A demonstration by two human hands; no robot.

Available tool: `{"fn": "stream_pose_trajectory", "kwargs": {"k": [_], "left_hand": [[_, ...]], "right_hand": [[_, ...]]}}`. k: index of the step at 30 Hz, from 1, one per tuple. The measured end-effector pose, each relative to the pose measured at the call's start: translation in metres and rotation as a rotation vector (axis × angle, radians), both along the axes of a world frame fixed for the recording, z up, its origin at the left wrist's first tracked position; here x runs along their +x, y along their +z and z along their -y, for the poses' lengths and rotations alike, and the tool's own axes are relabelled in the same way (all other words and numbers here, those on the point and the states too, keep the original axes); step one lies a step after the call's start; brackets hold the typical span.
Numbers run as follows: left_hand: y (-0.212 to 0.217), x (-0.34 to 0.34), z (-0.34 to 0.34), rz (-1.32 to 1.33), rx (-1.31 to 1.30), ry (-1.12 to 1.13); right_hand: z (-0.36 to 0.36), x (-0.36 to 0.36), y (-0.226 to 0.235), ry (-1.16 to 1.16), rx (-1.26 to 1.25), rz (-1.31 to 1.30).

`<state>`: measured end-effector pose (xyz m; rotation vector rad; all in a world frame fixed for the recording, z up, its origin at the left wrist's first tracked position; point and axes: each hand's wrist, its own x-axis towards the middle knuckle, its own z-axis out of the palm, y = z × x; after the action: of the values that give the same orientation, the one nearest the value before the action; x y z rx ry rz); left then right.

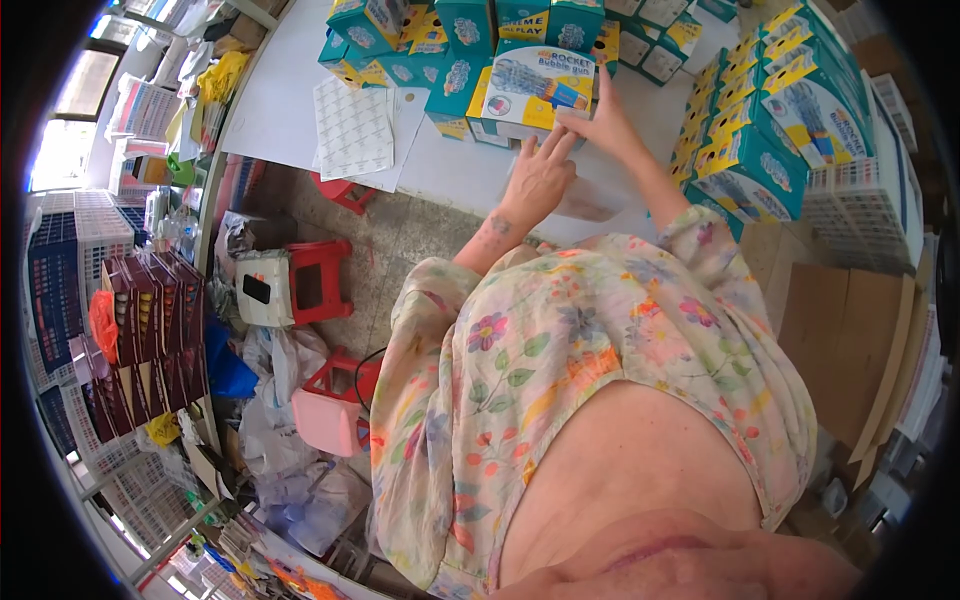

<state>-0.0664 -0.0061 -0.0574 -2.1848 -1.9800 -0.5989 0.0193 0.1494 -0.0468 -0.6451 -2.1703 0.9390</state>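
A toy box [535,78] in teal, yellow and white, with a toy blaster pictured on it, lies at the table's near side. My right hand [612,128] grips its right end, fingers along the side and thumb at the near corner. A small clear or whitish piece [572,116] shows by that thumb; what it is I cannot make out. My left hand [540,185] is just nearer, its fingers stretched toward the box's near edge and the right thumb. Whether its fingertips touch the box is hard to tell.
More teal and yellow toy boxes [465,30] stand behind, and a tall stack [745,165] rises at the right. A white sheet of labels [355,130] lies on the white table [275,115]. Red stools [320,280] and plastic bags [270,400] are at the left; cardboard [840,340] stands at the right.
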Motion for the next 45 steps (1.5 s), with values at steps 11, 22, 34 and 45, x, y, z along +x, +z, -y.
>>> {"fn": "stream_pose_trajectory", "kwargs": {"k": [11, 22, 34, 45], "left_hand": [[0.021, 0.005, 0.039, 0.169, -0.062, -0.244], [0.020, 0.035, 0.019, 0.331, -0.121, -0.450], [0.018, 0.057, 0.007, 0.393, -0.092, -0.438], [0.015, 0.023, 0.002, 0.392, -0.041, -0.106]], "right_hand": [[0.015, 0.019, -0.021, -0.099, -1.006, -0.179], [-0.036, 0.265, 0.087, -0.095, -0.336, -0.546], [-0.105, 0.349, 0.074, -0.201, -0.321, -0.654], [-0.033, 0.275, 0.102, -0.883, 0.272, -0.521]]}}
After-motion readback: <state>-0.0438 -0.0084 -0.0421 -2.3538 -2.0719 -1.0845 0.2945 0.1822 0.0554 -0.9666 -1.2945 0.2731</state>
